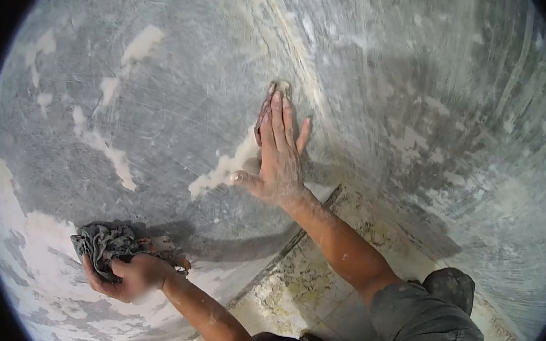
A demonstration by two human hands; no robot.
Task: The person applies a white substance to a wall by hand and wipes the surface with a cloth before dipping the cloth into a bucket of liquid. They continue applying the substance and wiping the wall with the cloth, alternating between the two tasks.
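My right hand (279,155) lies against the grey surface with its fingers stretched forward, thumb and little finger spread apart. Under its fingers is a thin, folded reddish-brown piece of sandpaper (263,120), mostly covered by the hand and pressed to the surface. Beside that hand, a pale filler patch (225,167) runs down to the left. At lower left, my left hand (126,277) is closed around a crumpled dark grey rag (107,244). Some orange-brown shreds (158,248) show at the rag's right side. Pale dust coats the fingers of my right hand.
The grey plastered surface (182,99) carries several pale patches on the left. A raised seam (296,41) meets another grey surface (444,113) on the right. Below lies a dusty, stained floor strip (296,281), with a dark shoe (450,288) near the lower right.
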